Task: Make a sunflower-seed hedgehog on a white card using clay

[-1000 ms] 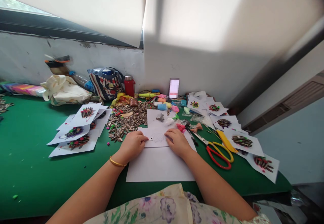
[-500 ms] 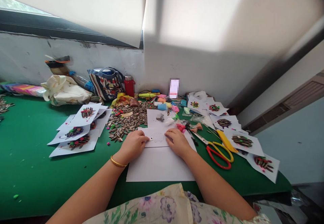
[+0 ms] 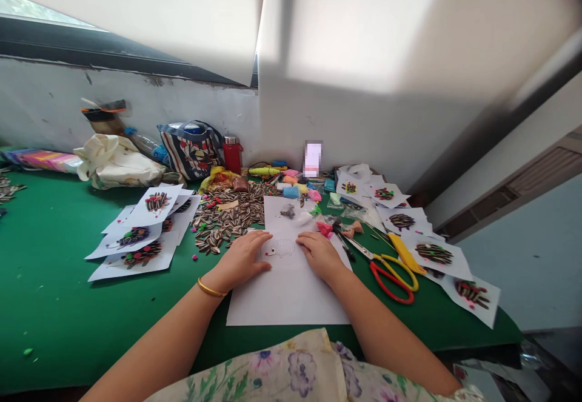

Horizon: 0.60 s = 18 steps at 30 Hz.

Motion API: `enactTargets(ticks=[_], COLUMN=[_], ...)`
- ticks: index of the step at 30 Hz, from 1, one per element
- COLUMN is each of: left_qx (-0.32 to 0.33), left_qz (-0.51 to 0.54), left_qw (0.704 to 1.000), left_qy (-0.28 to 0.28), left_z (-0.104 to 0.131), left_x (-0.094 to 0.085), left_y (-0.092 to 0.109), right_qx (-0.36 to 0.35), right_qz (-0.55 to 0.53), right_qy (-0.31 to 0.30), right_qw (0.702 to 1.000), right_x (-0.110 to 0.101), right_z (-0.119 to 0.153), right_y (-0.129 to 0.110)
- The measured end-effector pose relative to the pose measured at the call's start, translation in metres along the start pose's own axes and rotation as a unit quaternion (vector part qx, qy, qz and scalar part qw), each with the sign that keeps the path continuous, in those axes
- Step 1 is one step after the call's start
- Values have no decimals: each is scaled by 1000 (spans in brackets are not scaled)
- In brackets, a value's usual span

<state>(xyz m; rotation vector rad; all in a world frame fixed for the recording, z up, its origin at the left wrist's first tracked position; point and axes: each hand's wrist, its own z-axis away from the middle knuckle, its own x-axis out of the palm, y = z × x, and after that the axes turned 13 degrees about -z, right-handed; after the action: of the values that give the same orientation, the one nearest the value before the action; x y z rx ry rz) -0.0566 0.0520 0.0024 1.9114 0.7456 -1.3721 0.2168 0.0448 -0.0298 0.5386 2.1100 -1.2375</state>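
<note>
A small white sheet with a hedgehog drawing [image 3: 280,249] lies between my hands, over a larger white paper [image 3: 291,299]. The drawing shows a dark eye and a red dot by the snout. At its left edge rests my left hand [image 3: 245,256], open, thumb spread from the fingers. My right hand [image 3: 319,255] lies flat at the right edge, its fingertips touching the sheet. Neither hand grips anything. Beyond them, a lump of grey clay [image 3: 288,211] sits on another white paper [image 3: 275,208]. A pile of sunflower seeds [image 3: 231,214] spreads past my left hand.
Red-and-yellow scissors [image 3: 393,274] lie right of my right hand, near a yellow tool [image 3: 408,254]. Finished seed hedgehog cards [image 3: 159,262] are stacked left; more cards [image 3: 475,293] line the right. Clay packets [image 3: 291,191], a red bottle [image 3: 232,154] and a striped bag [image 3: 193,150] stand behind.
My left hand has opened, its thumb and fingers spreading along the sheet's left side, uncovering the hedgehog's snout and its red dot. The sheet sits slightly lower; my right hand has barely moved.
</note>
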Motion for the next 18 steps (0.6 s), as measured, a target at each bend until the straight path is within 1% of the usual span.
enactTargets(ticks=[8,12,15,16,18], left_qx=[5,-3,-6,-5,-2], left_qz=[-10,-15,-14,-13,-10], left_qw=[999,999,999,1000,1000], left_qy=[-39,-37,-28,-26,-26], left_z=[-1,-2,-2,-2,-2], left_x=[0,1,1,1,2], left_y=[9,12,13,14,15], right_qx=[13,2,-2,10,60], right_qz=[26,28,56,78,130], right_qy=[-5,17,73,101,140], right_qw=[1000,999,996,992,980], right_x=[3,-1,-17,-25,-43], right_z=[1,-1,-4,-6,-11], right_y=[6,4,2,2,5])
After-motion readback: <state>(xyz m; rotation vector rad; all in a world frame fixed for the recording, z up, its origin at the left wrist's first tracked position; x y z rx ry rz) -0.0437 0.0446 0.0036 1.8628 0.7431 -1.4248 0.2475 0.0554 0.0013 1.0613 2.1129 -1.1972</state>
